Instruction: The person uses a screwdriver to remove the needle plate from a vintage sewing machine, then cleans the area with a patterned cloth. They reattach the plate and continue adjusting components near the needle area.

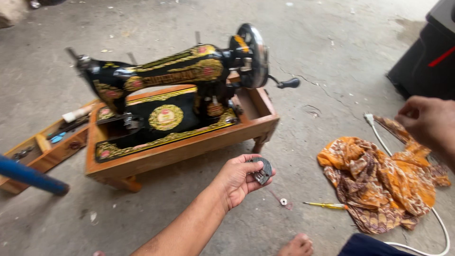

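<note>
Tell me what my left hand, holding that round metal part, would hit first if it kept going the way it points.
Probably the wooden base of the sewing machine: the left hand points up toward its front edge, though depth is uncertain.

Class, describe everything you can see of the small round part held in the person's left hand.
The round metal part is a small, dark grey disc with a paler toothed or ridged piece at its middle. It looks worn and dull. The left hand grips it by thumb and fingertips, tilted, above the concrete floor, in front of the sewing machine.
</note>
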